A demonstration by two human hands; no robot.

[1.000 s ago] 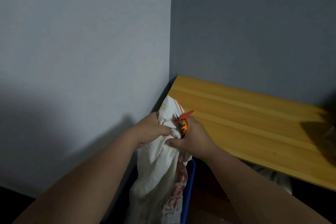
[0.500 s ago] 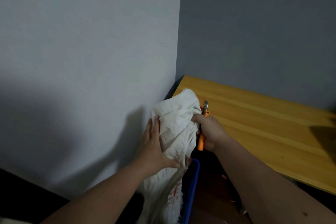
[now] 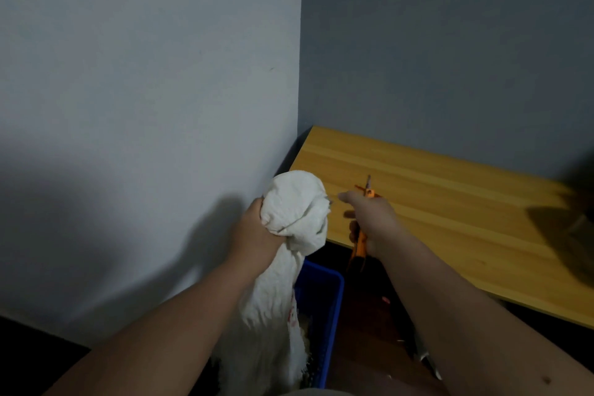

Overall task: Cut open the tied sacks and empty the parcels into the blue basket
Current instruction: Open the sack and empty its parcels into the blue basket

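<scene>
We are emptying the sack (image 3: 289, 267), left hand (image 3: 257, 231) clenched round it above the basket (image 3: 324, 305), right hand (image 3: 373, 222) gripping scissors (image 3: 361, 241); next, shake it.

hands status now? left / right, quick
Left hand: closed, gripping the bunched top of the white sack over the blue basket.
Right hand: closed on the orange scissors, index finger pointing toward the sack.

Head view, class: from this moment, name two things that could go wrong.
1. The right hand holds orange scissors with the blades pointing up, close to the left hand: a cut is possible.
2. The left hand alone holds the bunched white sack over the blue basket; it might slip or spill outside.
</scene>
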